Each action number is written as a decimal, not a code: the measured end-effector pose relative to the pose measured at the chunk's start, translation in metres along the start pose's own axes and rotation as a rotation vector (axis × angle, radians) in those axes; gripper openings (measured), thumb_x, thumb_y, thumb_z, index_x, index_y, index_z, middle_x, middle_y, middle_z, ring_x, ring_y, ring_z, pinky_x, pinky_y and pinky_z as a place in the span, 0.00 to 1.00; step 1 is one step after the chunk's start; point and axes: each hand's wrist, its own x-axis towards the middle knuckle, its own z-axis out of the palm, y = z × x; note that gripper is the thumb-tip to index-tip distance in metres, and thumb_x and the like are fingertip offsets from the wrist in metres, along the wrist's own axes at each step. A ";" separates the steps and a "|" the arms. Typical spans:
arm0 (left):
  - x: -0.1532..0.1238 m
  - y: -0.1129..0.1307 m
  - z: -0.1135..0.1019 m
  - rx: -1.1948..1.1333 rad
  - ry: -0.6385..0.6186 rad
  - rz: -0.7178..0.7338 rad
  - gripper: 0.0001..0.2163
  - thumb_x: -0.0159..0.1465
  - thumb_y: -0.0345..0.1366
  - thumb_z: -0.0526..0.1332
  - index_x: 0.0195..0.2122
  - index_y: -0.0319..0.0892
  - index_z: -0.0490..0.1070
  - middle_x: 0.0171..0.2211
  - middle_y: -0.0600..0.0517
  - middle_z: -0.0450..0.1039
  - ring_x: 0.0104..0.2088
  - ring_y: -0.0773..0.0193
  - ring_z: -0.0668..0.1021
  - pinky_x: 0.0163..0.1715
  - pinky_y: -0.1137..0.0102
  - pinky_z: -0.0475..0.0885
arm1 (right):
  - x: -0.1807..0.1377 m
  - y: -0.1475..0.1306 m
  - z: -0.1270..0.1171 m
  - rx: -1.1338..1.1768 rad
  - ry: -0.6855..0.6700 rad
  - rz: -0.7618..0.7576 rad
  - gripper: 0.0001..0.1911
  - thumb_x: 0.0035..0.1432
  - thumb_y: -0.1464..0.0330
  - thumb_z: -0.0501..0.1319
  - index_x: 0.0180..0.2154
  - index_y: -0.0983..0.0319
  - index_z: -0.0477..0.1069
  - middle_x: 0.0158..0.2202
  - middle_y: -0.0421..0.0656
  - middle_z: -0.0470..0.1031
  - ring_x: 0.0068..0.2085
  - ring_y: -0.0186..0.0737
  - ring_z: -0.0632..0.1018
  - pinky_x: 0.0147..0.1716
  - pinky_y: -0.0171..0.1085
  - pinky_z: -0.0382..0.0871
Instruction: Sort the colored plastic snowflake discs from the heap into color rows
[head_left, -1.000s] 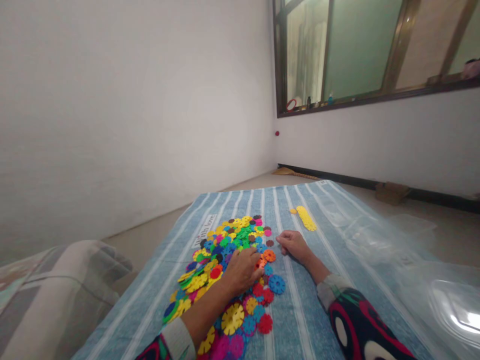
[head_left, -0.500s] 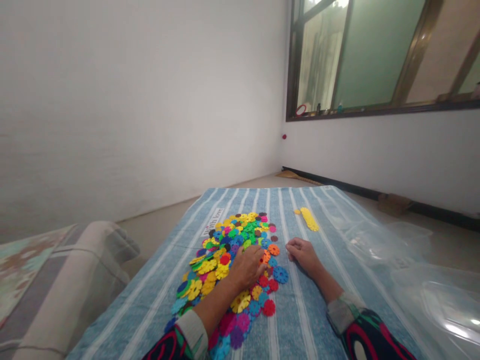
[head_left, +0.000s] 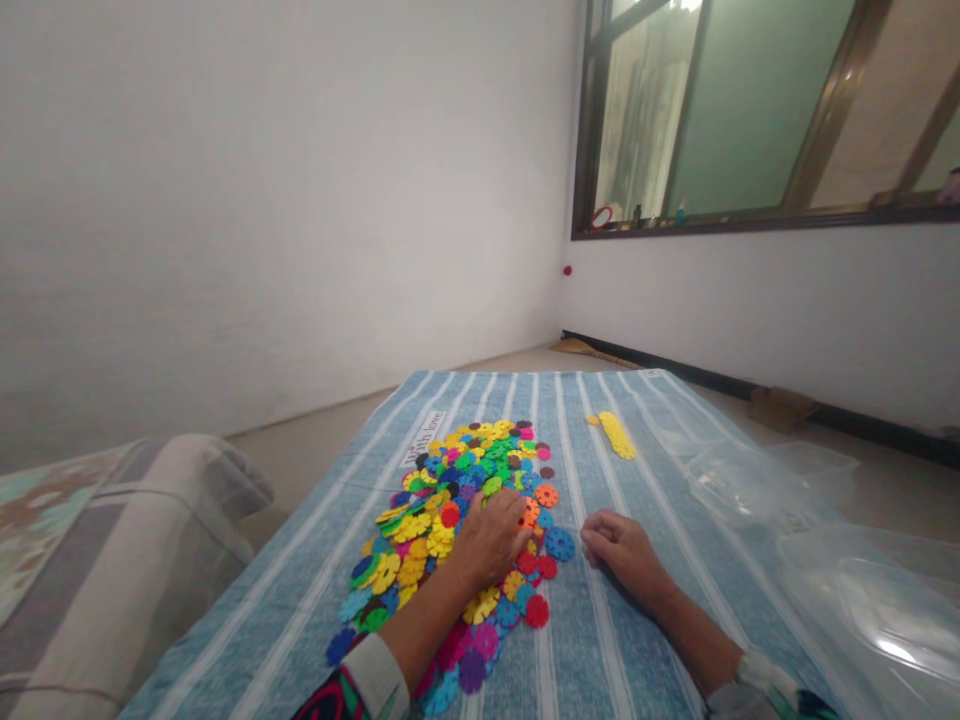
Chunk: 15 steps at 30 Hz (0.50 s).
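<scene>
A heap of colourful flower-shaped plastic discs (head_left: 412, 530) lies on the striped blue cloth. My left hand (head_left: 491, 540) rests on the heap's right part, its fingers bent down among the discs; whatever is under the fingertips is hidden. Right of the heap, just above the cloth, my right hand (head_left: 626, 550) has its fingers curled together, and their inside is hidden. The blue disc (head_left: 559, 544) lies nearest to it, apart from the fingers. An orange disc (head_left: 547, 495) and a red disc (head_left: 536, 611) lie at the heap's right edge.
A neat row of yellow discs (head_left: 617, 436) lies farther back, with a single yellow disc (head_left: 592, 420) beside it. Clear plastic containers (head_left: 870, 590) stand along the right side. A cloth-covered seat or bed (head_left: 150, 560) is at the left. The striped cloth (head_left: 300, 560) covers the table.
My right hand has moved nearer to me and slightly right, turning with its fingers curled. My left hand has stayed almost in place on the heap.
</scene>
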 end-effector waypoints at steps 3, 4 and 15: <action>-0.001 0.001 0.002 0.004 0.031 0.001 0.11 0.62 0.37 0.54 0.45 0.45 0.66 0.48 0.48 0.71 0.52 0.57 0.69 0.52 0.58 0.59 | -0.003 -0.002 0.000 -0.002 -0.004 0.007 0.10 0.51 0.61 0.58 0.26 0.61 0.66 0.16 0.36 0.66 0.20 0.33 0.67 0.23 0.33 0.60; -0.001 0.001 0.002 0.001 0.037 0.000 0.11 0.62 0.37 0.54 0.45 0.45 0.66 0.48 0.48 0.71 0.52 0.57 0.69 0.53 0.58 0.59 | -0.003 -0.002 0.000 -0.003 -0.003 0.012 0.10 0.51 0.61 0.58 0.26 0.62 0.66 0.16 0.36 0.66 0.20 0.33 0.67 0.23 0.33 0.60; -0.003 0.005 0.004 -0.011 0.057 -0.023 0.12 0.62 0.38 0.54 0.46 0.45 0.67 0.50 0.47 0.71 0.53 0.57 0.69 0.54 0.57 0.57 | 0.000 0.000 -0.001 -0.028 -0.024 0.027 0.10 0.51 0.61 0.58 0.26 0.62 0.67 0.17 0.36 0.66 0.20 0.33 0.67 0.23 0.33 0.59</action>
